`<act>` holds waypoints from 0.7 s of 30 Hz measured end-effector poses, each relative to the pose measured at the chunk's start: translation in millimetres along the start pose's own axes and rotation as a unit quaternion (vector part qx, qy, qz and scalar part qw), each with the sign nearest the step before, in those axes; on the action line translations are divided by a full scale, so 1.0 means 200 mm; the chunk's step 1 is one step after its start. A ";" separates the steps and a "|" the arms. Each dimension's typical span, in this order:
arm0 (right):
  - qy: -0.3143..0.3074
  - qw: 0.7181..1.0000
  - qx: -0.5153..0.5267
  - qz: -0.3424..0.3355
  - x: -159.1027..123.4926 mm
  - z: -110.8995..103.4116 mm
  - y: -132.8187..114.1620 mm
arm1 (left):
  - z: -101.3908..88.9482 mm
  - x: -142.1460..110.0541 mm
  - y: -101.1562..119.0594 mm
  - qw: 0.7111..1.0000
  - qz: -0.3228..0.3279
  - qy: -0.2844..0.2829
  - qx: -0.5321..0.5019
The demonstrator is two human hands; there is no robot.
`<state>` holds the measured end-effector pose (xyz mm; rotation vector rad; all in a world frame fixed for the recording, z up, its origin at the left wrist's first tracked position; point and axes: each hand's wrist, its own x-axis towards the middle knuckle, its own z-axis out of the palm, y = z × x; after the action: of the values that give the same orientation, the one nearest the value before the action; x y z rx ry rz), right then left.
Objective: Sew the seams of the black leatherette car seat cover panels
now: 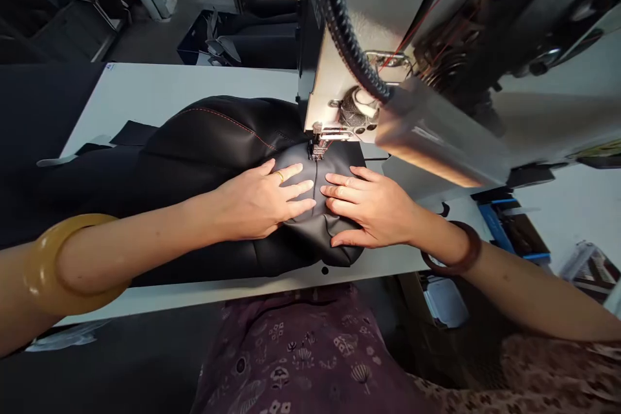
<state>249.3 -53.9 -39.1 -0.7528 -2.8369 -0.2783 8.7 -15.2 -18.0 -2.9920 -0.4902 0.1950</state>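
Black leather-like material (208, 136) with a line of red stitching lies bunched across the sewing table. My left hand (266, 197) rests on it with fingers spread, left of a seam. On the seam's other side, my right hand (369, 204) presses the material with its fingers stretched out. Just beyond my fingertips, the presser foot (317, 150) of the sewing machine (334, 77) stands over the seam. Whether the foot touches the material, I cannot tell. Red thread (412, 32) runs down the machine head.
The white tabletop (204, 81) shows behind the material and along its front edge. At right is a blue box (514, 226) with dark contents. A dark bin (213, 39) with scraps stands beyond the table. A black ribbed hose (344, 26) hangs before the machine head.
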 end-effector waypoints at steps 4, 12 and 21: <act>-0.010 1.000 -0.003 0.006 0.01 -0.02 -0.01 | -0.02 0.00 0.02 0.999 -0.014 -0.034 0.011; 0.000 0.999 0.039 0.032 0.03 -0.04 0.05 | -0.03 0.03 -0.05 1.000 -0.024 -0.016 0.001; 0.005 0.992 0.088 0.086 0.06 -0.04 0.14 | -0.01 0.06 -0.15 0.998 -0.054 0.017 -0.038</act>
<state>254.3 -25.6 -24.2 -0.9463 -2.7185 -0.0043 10.2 16.0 -14.2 -3.0256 -0.6679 0.1195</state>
